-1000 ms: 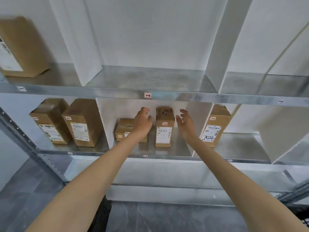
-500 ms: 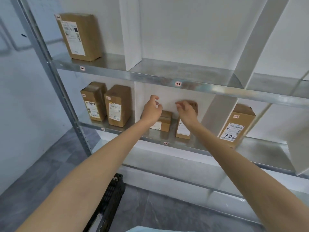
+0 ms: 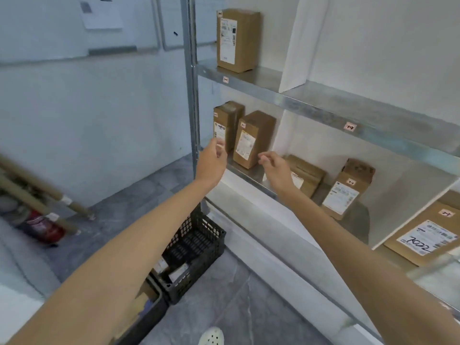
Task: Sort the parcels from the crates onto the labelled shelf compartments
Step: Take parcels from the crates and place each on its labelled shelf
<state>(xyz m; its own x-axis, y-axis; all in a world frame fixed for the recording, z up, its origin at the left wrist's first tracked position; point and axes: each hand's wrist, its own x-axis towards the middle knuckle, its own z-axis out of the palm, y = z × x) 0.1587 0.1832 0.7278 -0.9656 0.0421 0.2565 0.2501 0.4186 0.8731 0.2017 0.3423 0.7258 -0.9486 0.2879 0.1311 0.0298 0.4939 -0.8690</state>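
Head view, left hand (image 3: 211, 163) and right hand (image 3: 275, 171) mid-frame, both empty and loosely curled, before cardboard parcels (image 3: 254, 139) on shelf (image 3: 321, 103), black crate (image 3: 196, 245) below.

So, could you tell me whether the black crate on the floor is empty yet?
Not empty: parcels with white labels show inside the black crate; how many, I cannot tell.
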